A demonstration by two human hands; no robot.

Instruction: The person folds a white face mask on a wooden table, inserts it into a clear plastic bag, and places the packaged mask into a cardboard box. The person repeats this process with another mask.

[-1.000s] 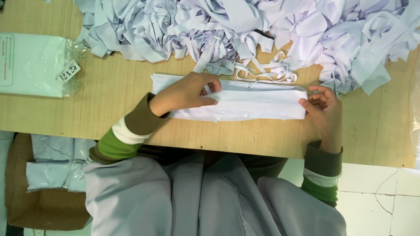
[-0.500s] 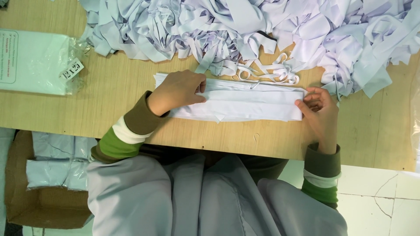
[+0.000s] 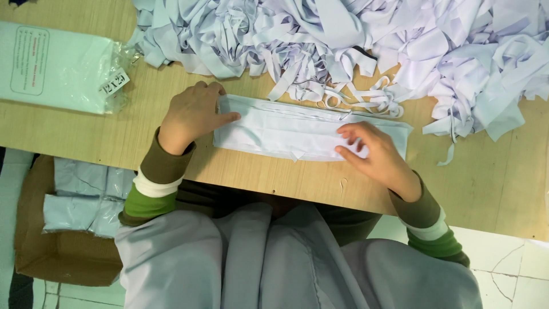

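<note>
1. since half a second ago, right hand (image 3: pixel 374 157) has slid inward from the far end of the folded white cloth (image 3: pixel 286 133) and now lies flat upon it, fingers spread loosely and pressing down rather than gripping.
2. left hand (image 3: pixel 191 114) has stayed at the cloth's left end, palm down, fingers together and extended onto the corner; it pins the fabric, holding nothing inside the hand.
3. the two hands sit well apart, one toward each end of the strip.
4. the cloth is a long, narrow rectangle of smooth, thin white fabric with soft lengthwise creases, lying on the pale wooden table (image 3: pixel 143 143) near its front edge.
5. just behind it, a heap of white fabric strips (image 3: pixel 320 40) spreads across the back of the table, crumpled, ribbon-like and tangled, with looped narrow bands touching the cloth's far edge.
6. at the left, a flat pale green packet in glossy clear plastic (image 3: pixel 54 68) lies well apart from the hands.
7. below the table edge, a brown cardboard box (image 3: pixel 43 252) holds plastic-wrapped bundles.
</note>
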